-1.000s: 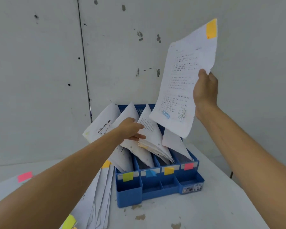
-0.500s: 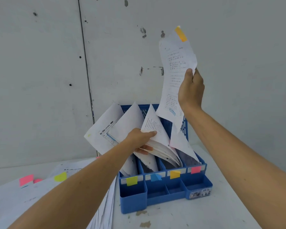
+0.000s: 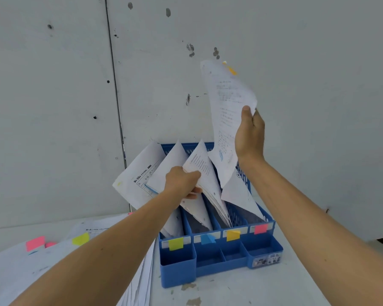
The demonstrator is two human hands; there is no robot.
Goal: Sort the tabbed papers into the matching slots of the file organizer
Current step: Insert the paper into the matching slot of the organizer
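My right hand (image 3: 250, 138) pinches 1 orange-tabbed sheet (image 3: 228, 102), its lower edge just above the 4-slot file organizer (image 3: 221, 261). My left hand (image 3: 181, 181) grips 1 filed sheaf (image 3: 199, 166) inside. 1 loose pile (image 3: 31, 261) lies to its left.

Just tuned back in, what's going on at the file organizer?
A person is filing. The right-hand grip holds a sheet with an orange tab over the blue file organizer. The left-hand grip holds filed papers aside near the orange-labelled slot. More tabbed papers lie stacked on the table.
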